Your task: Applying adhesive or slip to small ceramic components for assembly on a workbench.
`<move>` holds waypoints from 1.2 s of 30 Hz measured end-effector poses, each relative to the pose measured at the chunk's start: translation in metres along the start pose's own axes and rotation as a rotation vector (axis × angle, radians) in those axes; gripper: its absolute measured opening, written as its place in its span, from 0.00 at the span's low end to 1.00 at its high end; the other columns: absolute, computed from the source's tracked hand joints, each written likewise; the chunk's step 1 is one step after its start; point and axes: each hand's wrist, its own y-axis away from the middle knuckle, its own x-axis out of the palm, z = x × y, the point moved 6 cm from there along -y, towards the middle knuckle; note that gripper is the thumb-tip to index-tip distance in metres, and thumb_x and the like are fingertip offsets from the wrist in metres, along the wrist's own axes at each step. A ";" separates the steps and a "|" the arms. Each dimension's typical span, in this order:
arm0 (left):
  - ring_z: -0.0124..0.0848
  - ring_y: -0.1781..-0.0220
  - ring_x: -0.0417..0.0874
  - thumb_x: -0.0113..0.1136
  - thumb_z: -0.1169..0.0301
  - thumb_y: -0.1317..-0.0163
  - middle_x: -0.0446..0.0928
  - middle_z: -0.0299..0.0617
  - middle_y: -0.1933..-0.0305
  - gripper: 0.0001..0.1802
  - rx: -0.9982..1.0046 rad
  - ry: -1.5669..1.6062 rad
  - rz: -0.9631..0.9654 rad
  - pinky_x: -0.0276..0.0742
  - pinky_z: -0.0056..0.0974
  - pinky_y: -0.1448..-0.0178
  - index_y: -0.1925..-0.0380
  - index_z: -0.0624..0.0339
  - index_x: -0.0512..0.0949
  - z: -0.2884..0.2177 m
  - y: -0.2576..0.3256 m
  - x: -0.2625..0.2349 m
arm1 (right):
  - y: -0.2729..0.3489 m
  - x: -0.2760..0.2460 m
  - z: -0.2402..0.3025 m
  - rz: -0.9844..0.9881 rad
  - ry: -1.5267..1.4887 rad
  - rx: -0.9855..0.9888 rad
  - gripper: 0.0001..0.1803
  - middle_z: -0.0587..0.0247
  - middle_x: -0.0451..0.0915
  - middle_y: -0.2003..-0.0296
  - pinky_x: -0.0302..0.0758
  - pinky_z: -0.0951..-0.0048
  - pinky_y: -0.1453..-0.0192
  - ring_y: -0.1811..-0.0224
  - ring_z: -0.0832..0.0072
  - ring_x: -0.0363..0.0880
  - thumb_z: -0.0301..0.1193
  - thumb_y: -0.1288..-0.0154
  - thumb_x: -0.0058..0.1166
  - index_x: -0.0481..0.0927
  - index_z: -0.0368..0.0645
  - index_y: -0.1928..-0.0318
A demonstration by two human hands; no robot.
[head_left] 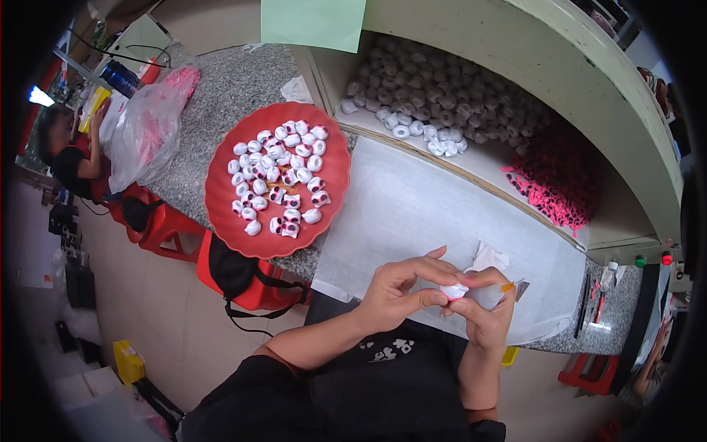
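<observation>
One white piece [456,292] with a pink lower edge is held above the white sheet [412,214]; clock directions are taken from it. Both hands are together, clamped on this single piece: left hand [401,291] by thumb and fingers from 9 o'clock, right hand [487,313] likewise from 3. At 10 o'clock stands one red scalloped plate [219,177] bearing roughly forty white pieces, several marked pink and black; overlap prevents an exact count. At 12 o'clock, a heap of white rings [442,85], too many to count. Between 1 and 2: one crumpled tissue [490,257] nearby, and one pink heap [556,191] farther off, uncountable. Near 3: two buttons, one green [640,261], one red [666,258].
</observation>
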 end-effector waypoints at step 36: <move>0.30 0.60 0.75 0.51 0.76 0.47 0.73 0.48 0.60 0.10 -0.367 0.217 -0.078 0.74 0.33 0.59 0.64 0.66 0.69 0.019 -0.041 0.006 | 0.027 -0.047 0.033 -0.277 0.149 -0.172 0.21 0.53 0.63 0.60 0.74 0.74 0.76 0.69 0.69 0.72 0.29 0.49 0.48 0.61 0.33 0.55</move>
